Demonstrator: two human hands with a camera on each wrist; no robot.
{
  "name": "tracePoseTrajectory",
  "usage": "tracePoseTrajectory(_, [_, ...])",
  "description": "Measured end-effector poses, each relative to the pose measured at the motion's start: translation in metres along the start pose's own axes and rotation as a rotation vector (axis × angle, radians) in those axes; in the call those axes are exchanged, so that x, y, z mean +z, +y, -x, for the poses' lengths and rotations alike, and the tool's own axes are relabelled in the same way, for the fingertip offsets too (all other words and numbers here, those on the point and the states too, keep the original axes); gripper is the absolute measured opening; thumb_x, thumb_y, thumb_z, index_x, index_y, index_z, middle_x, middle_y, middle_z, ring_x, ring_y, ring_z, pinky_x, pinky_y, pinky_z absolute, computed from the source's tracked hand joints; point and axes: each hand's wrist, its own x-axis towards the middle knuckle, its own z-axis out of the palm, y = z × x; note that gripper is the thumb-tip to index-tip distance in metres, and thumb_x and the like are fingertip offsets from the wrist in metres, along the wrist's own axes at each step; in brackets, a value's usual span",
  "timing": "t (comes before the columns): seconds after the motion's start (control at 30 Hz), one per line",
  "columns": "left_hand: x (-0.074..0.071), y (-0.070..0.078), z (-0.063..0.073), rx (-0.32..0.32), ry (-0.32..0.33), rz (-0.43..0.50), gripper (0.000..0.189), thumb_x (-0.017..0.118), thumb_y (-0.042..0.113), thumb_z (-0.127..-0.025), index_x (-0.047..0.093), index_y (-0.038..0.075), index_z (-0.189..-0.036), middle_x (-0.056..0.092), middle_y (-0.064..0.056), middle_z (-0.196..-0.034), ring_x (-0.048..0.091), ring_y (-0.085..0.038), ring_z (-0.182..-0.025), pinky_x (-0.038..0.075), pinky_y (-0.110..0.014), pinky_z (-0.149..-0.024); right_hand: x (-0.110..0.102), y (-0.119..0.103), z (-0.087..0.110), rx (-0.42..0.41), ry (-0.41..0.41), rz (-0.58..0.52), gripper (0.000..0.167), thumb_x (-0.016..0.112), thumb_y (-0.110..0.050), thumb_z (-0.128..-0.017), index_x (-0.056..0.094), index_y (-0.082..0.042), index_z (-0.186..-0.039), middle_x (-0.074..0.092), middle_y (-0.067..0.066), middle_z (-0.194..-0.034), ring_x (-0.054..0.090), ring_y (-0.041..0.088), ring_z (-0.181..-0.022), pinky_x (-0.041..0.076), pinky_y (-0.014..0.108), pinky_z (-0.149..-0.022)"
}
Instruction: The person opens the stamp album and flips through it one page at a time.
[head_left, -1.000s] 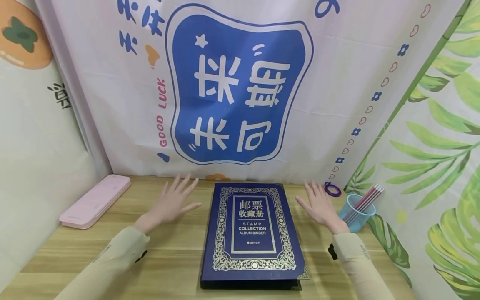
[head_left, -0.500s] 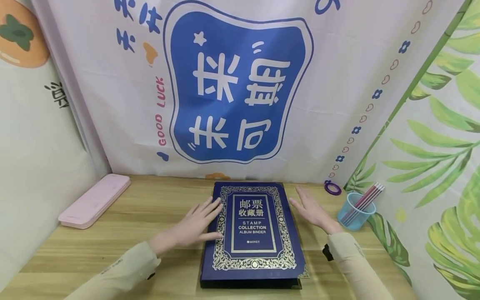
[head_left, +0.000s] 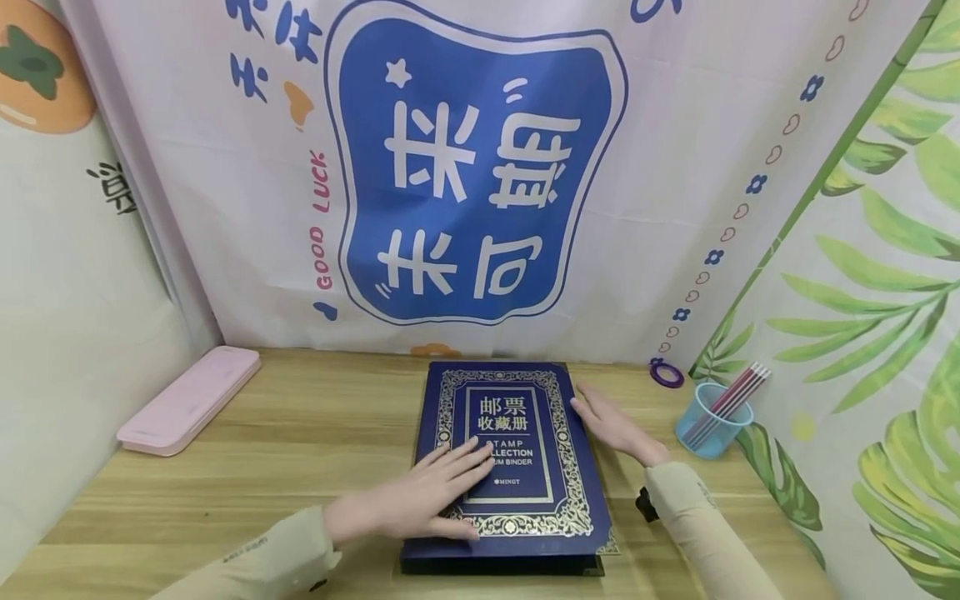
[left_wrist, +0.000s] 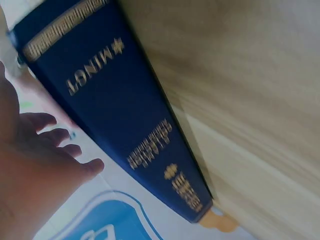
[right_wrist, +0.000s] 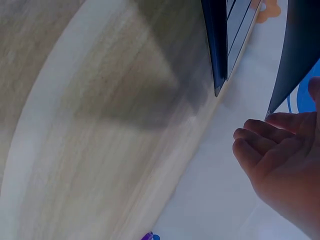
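A thick blue stamp album (head_left: pixel 521 477) with a gold ornamental border lies on the wooden table (head_left: pixel 315 417), its front cover up. My left hand (head_left: pixel 427 500) is spread over the lower left of the cover, fingers straight and hiding part of the title. In the left wrist view, that hand (left_wrist: pixel 40 155) shows beside the album's lettered spine (left_wrist: pixel 115 105). My right hand (head_left: pixel 618 427) is at the album's right edge, fingertips right at the cover. Its fingers (right_wrist: pixel 255 142) reach the cover's rim (right_wrist: pixel 300 50) in the right wrist view, where a gap shows between cover and pages.
A pink pencil case (head_left: pixel 191 400) lies at the table's left side. At the right stand a light blue mesh cup (head_left: pixel 712 425) with several pencils and, behind it, a purple ring (head_left: pixel 666 373). A printed cloth (head_left: pixel 247 250) hangs behind the table.
My left hand has moved right and toward me, from the table onto the album's cover. The right hand has come left to the album's right edge. The album has stayed put.
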Motion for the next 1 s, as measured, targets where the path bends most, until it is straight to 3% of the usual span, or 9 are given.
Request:
tracePoseTrajectory(0.13, [0.004, 0.008, 0.002, 0.020, -0.027, -0.004, 0.091, 0.041, 0.072, -0.093, 0.021, 0.012, -0.159, 0.015, -0.006, -0.168, 0.013, -0.035, -0.155, 0.020, -0.064, -0.119, 0.002, 0.001, -0.001, -0.034, 0.010, -0.014, 0.057, 0.034, -0.027, -0.109, 0.026, 0.011, -0.151, 0.032, 0.033, -0.155, 0.030, 0.050, -0.145, 0.024, 0.060, -0.120])
tracePoseTrajectory(0.37, [0.007, 0.012, 0.007, 0.039, -0.012, -0.026, 0.094, 0.045, 0.073, -0.090, 0.023, 0.012, -0.159, 0.016, -0.006, -0.168, 0.015, -0.037, -0.154, 0.023, -0.066, -0.117, 0.004, -0.003, -0.001, -0.038, 0.020, -0.026, 0.054, 0.032, -0.022, -0.109, 0.025, 0.010, -0.152, 0.032, 0.031, -0.156, 0.031, 0.048, -0.145, 0.024, 0.058, -0.120])
tracePoseTrajectory(0.6, [0.004, 0.012, 0.011, 0.052, -0.006, 0.013, 0.095, 0.056, 0.066, -0.090, 0.021, 0.012, -0.159, 0.016, -0.007, -0.168, 0.015, -0.038, -0.154, 0.024, -0.067, -0.116, -0.005, -0.014, -0.004, -0.026, 0.002, -0.165, 0.053, 0.029, -0.020, -0.110, 0.021, 0.009, -0.154, 0.026, 0.031, -0.158, 0.025, 0.048, -0.148, 0.021, 0.059, -0.121])
tracePoseTrajectory(0.77, [0.001, 0.010, 0.016, 0.052, 0.037, 0.034, 0.098, 0.062, 0.062, -0.088, 0.018, 0.011, -0.160, 0.015, -0.007, -0.168, 0.014, -0.037, -0.154, 0.025, -0.066, -0.116, -0.019, -0.024, -0.007, -0.074, 0.004, -0.236, 0.052, 0.028, -0.018, -0.110, 0.020, 0.008, -0.154, 0.024, 0.032, -0.159, 0.023, 0.049, -0.148, 0.020, 0.061, -0.120])
tracePoseTrajectory(1.0, [-0.003, 0.005, 0.024, 0.062, 0.127, 0.088, 0.100, 0.070, 0.053, -0.086, 0.017, 0.011, -0.160, 0.016, -0.009, -0.168, 0.017, -0.039, -0.153, 0.027, -0.064, -0.116, -0.037, -0.044, -0.015, -0.099, 0.004, -0.336, 0.056, 0.029, -0.028, -0.111, 0.017, 0.000, -0.158, 0.018, 0.025, -0.163, 0.018, 0.045, -0.151, 0.017, 0.061, -0.121])
